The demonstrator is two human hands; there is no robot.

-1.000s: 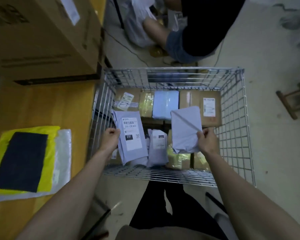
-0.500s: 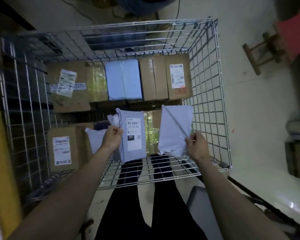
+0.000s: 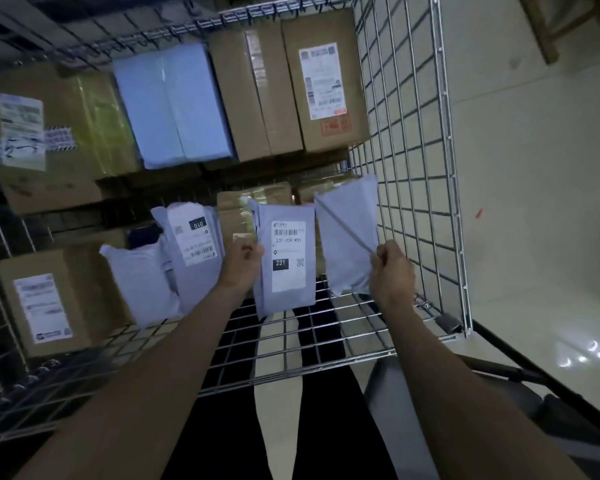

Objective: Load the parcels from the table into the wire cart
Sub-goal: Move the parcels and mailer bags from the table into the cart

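Parcels in both hands, held inside the wire cart (image 3: 413,140): my left hand (image 3: 242,263) pinches the labelled grey mailer (image 3: 286,258), my right hand (image 3: 390,271) pinches the plain grey mailer (image 3: 349,230) above stacked boxes (image 3: 291,88).

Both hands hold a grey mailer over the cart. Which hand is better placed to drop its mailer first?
Probably the right hand: its blank mailer hangs beside the cart's right wall, over a gap. The left hand holds the labelled mailer close to the standing mailers.

Inside the wire cart (image 3: 409,140), boxes (image 3: 288,88) line the far side; two mailers (image 3: 284,265) hang near the front, right of a standing mailer (image 3: 194,251).
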